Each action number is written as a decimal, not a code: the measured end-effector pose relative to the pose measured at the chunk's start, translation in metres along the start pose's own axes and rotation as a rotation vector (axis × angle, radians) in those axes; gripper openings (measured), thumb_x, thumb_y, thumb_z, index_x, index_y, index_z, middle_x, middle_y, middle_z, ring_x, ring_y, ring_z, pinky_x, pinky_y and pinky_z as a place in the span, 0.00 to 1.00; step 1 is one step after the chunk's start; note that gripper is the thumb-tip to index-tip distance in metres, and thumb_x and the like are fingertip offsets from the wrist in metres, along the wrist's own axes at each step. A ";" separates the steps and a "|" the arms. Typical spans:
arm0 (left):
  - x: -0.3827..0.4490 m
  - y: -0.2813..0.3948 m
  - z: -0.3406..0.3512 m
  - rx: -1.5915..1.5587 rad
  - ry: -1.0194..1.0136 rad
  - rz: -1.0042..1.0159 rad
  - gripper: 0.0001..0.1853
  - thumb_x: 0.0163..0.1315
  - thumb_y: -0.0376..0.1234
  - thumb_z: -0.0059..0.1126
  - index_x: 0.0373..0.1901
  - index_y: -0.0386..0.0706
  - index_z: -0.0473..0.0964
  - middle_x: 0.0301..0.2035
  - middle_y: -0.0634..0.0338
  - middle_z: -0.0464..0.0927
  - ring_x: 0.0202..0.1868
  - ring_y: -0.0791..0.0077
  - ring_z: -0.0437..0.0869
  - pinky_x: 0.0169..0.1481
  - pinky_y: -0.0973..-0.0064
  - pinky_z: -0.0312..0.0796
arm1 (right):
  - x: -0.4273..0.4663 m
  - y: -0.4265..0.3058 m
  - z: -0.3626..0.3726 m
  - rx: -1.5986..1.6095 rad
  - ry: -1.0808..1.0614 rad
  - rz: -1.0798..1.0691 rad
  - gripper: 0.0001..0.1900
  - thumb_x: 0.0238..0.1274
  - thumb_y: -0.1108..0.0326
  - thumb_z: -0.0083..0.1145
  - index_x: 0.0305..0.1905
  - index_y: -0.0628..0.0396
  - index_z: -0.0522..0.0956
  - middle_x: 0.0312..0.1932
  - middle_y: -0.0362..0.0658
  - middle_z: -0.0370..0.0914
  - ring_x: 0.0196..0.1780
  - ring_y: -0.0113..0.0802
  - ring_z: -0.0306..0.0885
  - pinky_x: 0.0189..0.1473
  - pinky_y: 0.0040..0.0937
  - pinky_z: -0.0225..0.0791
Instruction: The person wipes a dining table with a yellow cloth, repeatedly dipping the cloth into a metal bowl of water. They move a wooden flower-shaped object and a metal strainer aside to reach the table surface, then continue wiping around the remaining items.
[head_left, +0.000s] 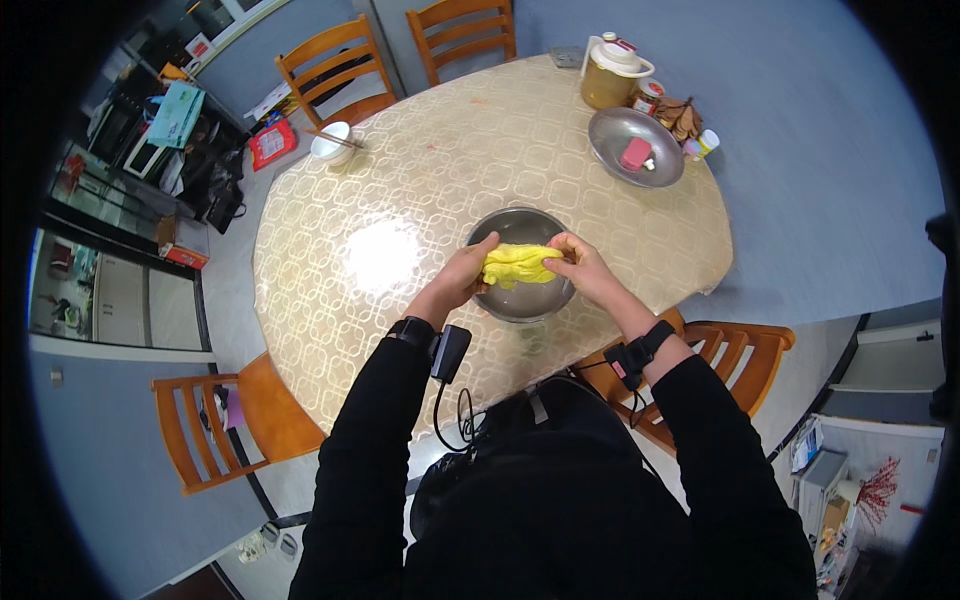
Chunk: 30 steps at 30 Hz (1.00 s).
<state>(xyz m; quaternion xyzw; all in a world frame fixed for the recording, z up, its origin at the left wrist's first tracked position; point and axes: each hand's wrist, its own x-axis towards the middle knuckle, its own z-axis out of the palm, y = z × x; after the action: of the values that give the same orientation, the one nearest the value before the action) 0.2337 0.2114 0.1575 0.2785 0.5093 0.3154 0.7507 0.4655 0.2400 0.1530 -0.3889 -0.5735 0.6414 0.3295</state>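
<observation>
A bunched yellow cloth (521, 265) is held between my two hands, above a round metal basin (525, 306). My left hand (466, 271) grips the cloth's left end, thumb on top. At the right end, my right hand (581, 266) pinches it between thumb and fingers. The basin stands on the patterned tablecloth (420, 195) near the table's front edge; its inside is wet-looking, and the cloth and hands hide part of it. Both wrists wear black straps with small devices and cables.
A metal dish (611, 131) holding a pink block (636, 154), a plastic jug (609, 79) and jars stand at the back right. White bowls (332, 145) with chopsticks stand at the back left. Wooden chairs (281, 405) surround the table. A loose cable (442, 427) hangs by the front edge.
</observation>
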 end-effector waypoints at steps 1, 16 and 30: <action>0.003 0.001 0.004 -0.001 -0.017 0.045 0.20 0.69 0.50 0.42 0.45 0.45 0.71 0.25 0.68 0.74 0.21 0.85 0.71 0.22 0.85 0.62 | -0.002 -0.003 -0.003 0.061 0.004 -0.015 0.11 0.57 0.72 0.60 0.43 0.54 0.71 0.39 0.35 0.74 0.43 0.22 0.71 0.46 0.23 0.65; 0.056 0.054 0.123 -0.153 -0.008 0.354 0.20 0.70 0.47 0.42 0.44 0.38 0.70 0.36 0.62 0.75 0.38 0.78 0.74 0.47 0.79 0.68 | -0.022 -0.067 -0.153 -0.020 0.214 -0.078 0.04 0.61 0.69 0.57 0.38 0.56 0.75 0.33 0.33 0.76 0.37 0.19 0.71 0.41 0.19 0.63; 0.120 0.093 0.238 -0.359 -0.071 0.147 0.20 0.72 0.48 0.33 0.42 0.43 0.70 0.42 0.56 0.74 0.44 0.65 0.77 0.50 0.63 0.71 | -0.049 -0.127 -0.254 -0.041 0.048 -0.072 0.07 0.59 0.69 0.60 0.40 0.57 0.77 0.35 0.34 0.78 0.39 0.19 0.74 0.44 0.20 0.66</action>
<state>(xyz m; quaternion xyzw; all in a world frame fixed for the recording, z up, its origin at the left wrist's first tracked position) 0.4736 0.3387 0.2332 0.1874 0.3964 0.4450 0.7809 0.7088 0.3351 0.2744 -0.3897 -0.5920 0.6078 0.3581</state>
